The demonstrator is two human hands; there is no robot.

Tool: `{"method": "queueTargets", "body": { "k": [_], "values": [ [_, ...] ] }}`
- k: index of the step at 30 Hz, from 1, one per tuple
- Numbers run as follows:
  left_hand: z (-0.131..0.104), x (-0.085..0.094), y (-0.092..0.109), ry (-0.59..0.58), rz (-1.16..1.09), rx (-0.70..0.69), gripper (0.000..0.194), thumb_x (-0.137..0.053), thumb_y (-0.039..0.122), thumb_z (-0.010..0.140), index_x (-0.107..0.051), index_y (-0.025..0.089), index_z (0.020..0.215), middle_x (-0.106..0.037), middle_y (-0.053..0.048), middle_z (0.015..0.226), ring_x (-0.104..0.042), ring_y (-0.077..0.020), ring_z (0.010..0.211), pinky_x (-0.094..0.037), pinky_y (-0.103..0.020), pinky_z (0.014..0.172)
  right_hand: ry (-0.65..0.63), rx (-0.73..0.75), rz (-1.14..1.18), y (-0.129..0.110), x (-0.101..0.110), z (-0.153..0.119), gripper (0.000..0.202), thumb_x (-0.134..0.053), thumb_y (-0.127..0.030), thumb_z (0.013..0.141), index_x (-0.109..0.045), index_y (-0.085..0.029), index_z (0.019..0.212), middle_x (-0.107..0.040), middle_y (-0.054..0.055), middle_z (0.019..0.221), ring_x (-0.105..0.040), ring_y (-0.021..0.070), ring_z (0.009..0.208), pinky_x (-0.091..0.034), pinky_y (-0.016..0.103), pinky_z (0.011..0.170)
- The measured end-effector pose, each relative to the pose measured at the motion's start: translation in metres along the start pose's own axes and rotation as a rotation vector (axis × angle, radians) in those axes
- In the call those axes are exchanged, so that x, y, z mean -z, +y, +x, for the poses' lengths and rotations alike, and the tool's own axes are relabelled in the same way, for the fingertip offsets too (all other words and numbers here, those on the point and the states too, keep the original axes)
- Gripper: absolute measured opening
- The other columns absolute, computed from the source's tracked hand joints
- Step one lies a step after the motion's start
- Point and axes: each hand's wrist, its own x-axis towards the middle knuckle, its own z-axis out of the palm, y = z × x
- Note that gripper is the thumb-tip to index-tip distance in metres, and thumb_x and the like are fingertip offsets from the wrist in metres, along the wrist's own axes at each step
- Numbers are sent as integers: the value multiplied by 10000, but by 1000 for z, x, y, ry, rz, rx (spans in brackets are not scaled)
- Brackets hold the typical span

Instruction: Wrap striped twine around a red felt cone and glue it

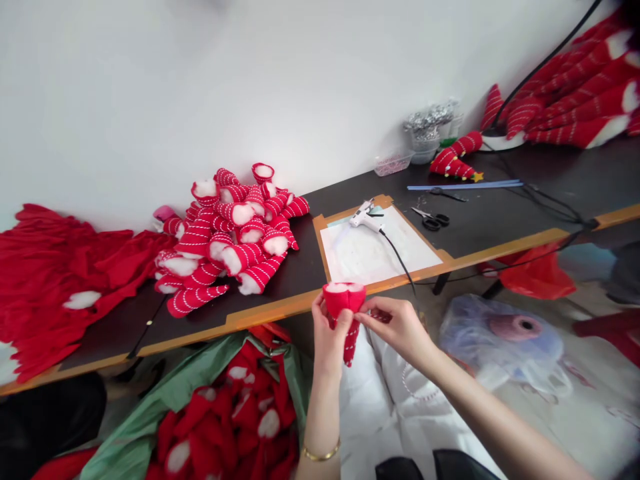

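In front of the table edge, my left hand [329, 333] is wrapped round a red stuffed fabric piece [345, 300] with white filling showing at its wide top. Its striped narrow end hangs below the fingers. My right hand [400, 325] pinches the right side of the same piece with thumb and forefinger. Just beyond the hands, a white glue gun [367, 217] lies on a white sheet [345, 255] on the dark table. Black-handled scissors [433, 220] rest right of the sheet.
Striped stuffed cones [250, 230] are piled left of the sheet, beside red fabric [55, 267]. A green bag [185, 380] of red pieces sits below the table. Tinsel tubs [425, 150], blue strips [463, 185] and more striped pieces [575, 100] occupy the right side. A cord [397, 253] trails over the edge.
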Motion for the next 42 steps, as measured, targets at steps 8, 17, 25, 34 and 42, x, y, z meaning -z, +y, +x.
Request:
{"method": "queueTargets", "body": {
  "k": [8,17,25,34,42],
  "values": [
    [3,2,4,-19,4,26,636,-884,451,710,-615,249,1249,-746,-70,1103,-706,-286,1106,-542,-361,951,-47,-8,18,-1,9,4,313,-749,-519,850,-764,-207,823,-729,55,749,-557,172,593,-422,302,583],
    [2,6,5,-50,-203,356,599,-772,538,810,-674,161,1264,-773,-134,1064,-750,-324,962,-608,-406,844,-93,-191,376,5,10,13,357,-874,-520,693,-752,-191,757,-733,47,743,-640,182,681,-491,302,651],
    [3,7,7,-104,-318,493,560,-635,572,907,-708,99,1197,-780,-168,970,-760,-317,876,-638,-397,718,-81,-271,541,10,7,15,394,-927,-421,654,-670,-186,838,-563,-65,560,-357,51,435,-248,193,398],
    [0,-2,5,-170,-312,448,586,-649,587,896,-682,118,1247,-765,-159,1095,-727,-342,1043,-614,-406,852,-94,-272,540,6,7,14,430,-883,-492,705,-662,-160,865,-531,-62,579,-328,47,439,-236,197,409],
    [-6,-1,-7,-159,214,-48,1081,-974,247,572,-378,263,1474,-638,-148,1366,-669,-322,1182,-507,-433,1035,-25,-97,272,5,4,6,407,-817,-548,753,-669,-170,778,-600,-4,653,-514,131,582,-410,238,550]
  ]
}}
